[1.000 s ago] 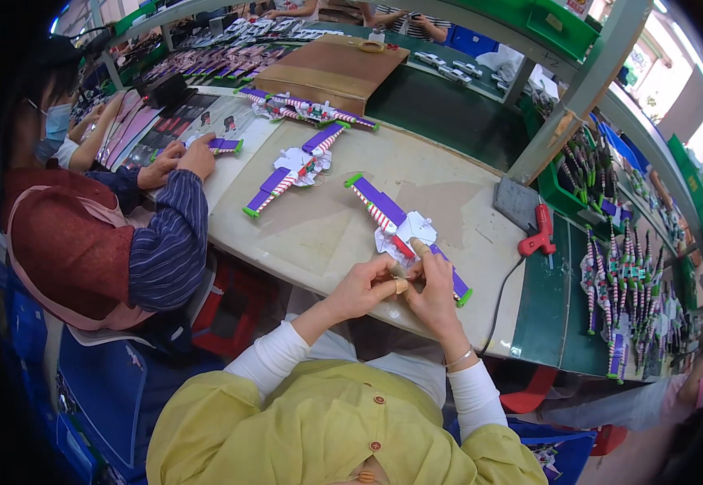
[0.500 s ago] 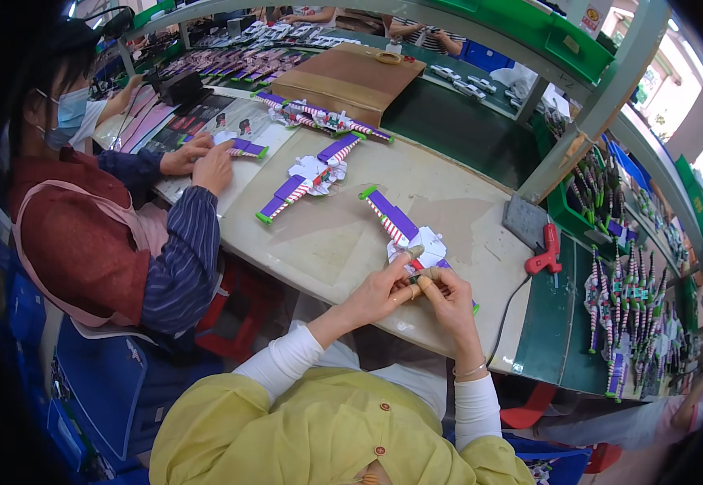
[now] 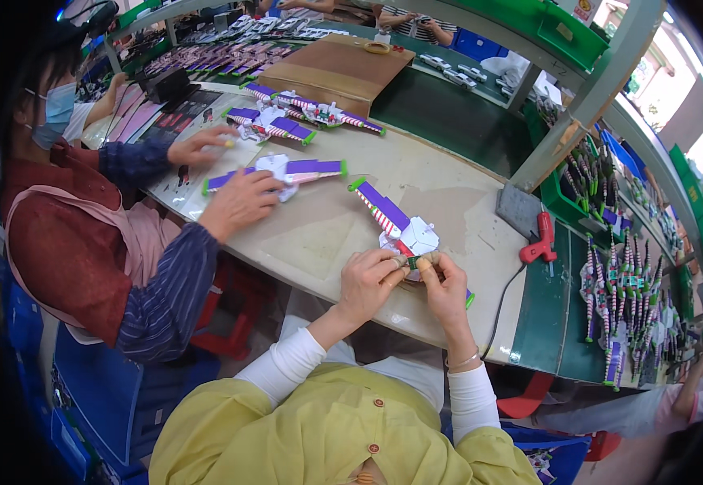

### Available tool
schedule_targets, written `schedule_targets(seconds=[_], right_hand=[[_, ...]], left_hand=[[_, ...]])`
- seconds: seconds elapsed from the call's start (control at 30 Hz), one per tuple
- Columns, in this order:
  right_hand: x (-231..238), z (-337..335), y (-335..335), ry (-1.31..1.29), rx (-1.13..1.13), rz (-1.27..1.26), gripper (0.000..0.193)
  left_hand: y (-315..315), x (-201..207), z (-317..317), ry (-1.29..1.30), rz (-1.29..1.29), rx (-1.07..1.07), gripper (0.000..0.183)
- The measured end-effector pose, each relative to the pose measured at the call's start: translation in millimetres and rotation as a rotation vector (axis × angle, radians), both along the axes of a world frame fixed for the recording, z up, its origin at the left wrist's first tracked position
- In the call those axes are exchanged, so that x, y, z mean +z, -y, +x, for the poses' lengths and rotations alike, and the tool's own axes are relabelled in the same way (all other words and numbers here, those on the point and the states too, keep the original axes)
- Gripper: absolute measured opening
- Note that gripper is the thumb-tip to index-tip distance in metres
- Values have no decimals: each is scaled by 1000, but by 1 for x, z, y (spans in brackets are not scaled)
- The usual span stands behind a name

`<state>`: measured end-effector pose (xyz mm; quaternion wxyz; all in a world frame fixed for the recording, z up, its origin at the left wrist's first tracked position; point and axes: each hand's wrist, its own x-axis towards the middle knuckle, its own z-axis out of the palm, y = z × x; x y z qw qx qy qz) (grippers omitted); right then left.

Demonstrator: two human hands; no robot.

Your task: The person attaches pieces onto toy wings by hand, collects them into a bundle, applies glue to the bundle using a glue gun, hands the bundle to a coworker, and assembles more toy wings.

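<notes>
Right in front of me on the table lies a winged toy part with a white middle (image 3: 421, 235), purple panels and red-and-white striped edges with green tips. At its near side, a small green circuit board (image 3: 414, 262) shows between my fingertips. My left hand (image 3: 366, 283) pinches it from the left, beside a red piece on the part. My right hand (image 3: 447, 291) is closed at its right side, thumb and finger pressed together. Some fingertips wear beige covers. The right wing is partly hidden behind my right hand.
A co-worker's hand (image 3: 246, 200) rests at another winged part (image 3: 313, 167) to the left. More winged parts (image 3: 331, 111) lie before a cardboard box (image 3: 327, 69). A red glue gun (image 3: 540, 240) with a cord stands at right, near green bins (image 3: 566, 198) and a shelf post (image 3: 582, 121).
My fingers have shifted slightly around the circuit board, which now shows more clearly. The co-worker's hands have moved apart, and the winged parts near them lie in different places.
</notes>
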<state>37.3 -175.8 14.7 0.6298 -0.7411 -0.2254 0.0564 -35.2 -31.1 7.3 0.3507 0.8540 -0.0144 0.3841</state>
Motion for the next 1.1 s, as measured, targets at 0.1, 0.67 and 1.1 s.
schedule_targets(seconds=[0.1,0.67,1.1], right_hand=[[8,-2,-5,513,-80,-296,9],[0,15,-22,617,-138,-319,14],[-5,13,-24,656,-167,-328,16]], left_hand=[[-2,6,0,65,29,9,12],[-3,3,9,-138,-129,74,21],[3,-1,15,-12,-102,109,18]])
